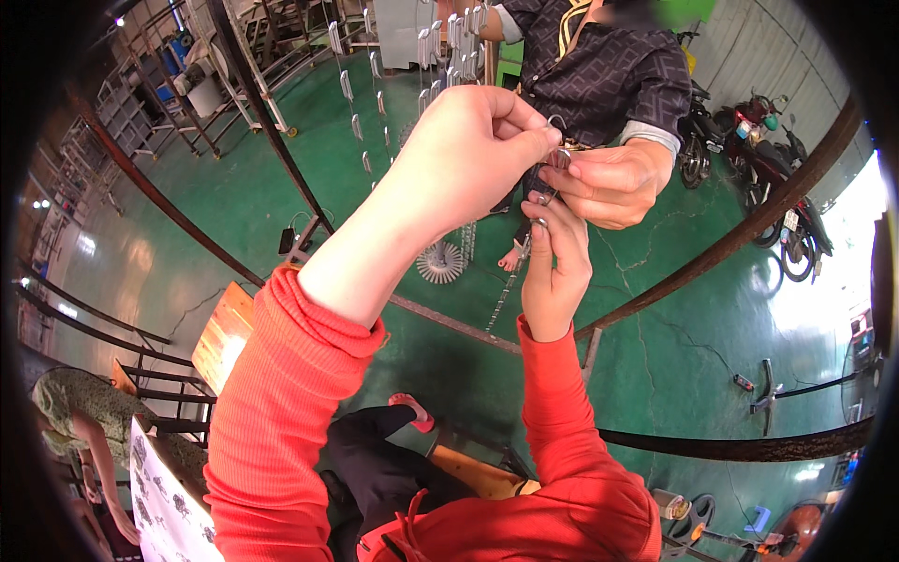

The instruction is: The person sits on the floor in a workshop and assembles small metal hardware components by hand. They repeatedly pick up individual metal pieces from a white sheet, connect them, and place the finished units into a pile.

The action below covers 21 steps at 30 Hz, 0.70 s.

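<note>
My left hand [459,155] is raised, with thumb and fingertips pinched at a small curved wire hook [556,121]. Just below it, my right hand [556,272] pinches the top of a thin metal chain [506,292] that dangles toward the floor. Between my two hands reaches a co-worker's hand [613,185], its fingertips on a small shiny metal piece [564,159]. All these fingertips nearly meet, so how the hook, the piece and the chain join is too small to tell.
The co-worker [599,70] in a dark patterned shirt stands opposite. White pieces [346,86] hang in strings behind my left hand. Rusty curved bars [721,245] surround me. Motorcycles [787,187] stand at the right, a wheeled rack [253,84] at the far left.
</note>
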Each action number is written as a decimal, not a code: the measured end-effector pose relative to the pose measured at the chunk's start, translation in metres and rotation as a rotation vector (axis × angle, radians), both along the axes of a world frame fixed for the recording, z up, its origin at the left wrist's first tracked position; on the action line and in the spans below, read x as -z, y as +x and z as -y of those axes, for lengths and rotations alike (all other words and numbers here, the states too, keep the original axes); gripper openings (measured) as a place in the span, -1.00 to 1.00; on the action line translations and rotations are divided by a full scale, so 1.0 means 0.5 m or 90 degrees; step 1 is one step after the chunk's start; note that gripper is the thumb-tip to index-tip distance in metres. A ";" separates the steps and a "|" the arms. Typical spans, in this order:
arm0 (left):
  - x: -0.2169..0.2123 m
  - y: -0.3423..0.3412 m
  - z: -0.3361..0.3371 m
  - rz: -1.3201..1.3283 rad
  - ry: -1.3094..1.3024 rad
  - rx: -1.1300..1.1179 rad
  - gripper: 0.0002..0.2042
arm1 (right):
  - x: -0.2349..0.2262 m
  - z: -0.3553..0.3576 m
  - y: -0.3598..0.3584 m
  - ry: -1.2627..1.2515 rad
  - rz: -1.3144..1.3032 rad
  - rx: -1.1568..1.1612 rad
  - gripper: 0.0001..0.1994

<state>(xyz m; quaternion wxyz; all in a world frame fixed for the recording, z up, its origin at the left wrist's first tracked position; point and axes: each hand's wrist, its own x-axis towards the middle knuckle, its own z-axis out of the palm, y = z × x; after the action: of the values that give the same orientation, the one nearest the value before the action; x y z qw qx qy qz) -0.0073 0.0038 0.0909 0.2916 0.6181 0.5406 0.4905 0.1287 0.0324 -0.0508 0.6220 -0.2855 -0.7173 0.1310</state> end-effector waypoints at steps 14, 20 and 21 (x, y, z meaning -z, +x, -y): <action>0.025 0.018 -0.028 0.034 0.139 -0.043 -0.83 | -0.001 0.004 -0.003 -0.001 0.006 -0.012 -0.80; 0.011 0.016 -0.026 0.011 0.159 -0.057 -0.82 | -0.006 0.002 -0.004 -0.019 -0.003 -0.009 -0.80; 0.006 0.020 -0.024 0.011 0.149 -0.059 -0.82 | -0.007 0.003 -0.005 -0.024 -0.004 -0.006 -0.80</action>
<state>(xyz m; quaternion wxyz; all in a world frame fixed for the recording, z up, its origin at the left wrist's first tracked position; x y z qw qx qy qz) 0.0025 0.0160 0.0880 0.1993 0.6181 0.5053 0.5683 0.1263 0.0311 -0.0472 0.6178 -0.2933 -0.7142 0.1488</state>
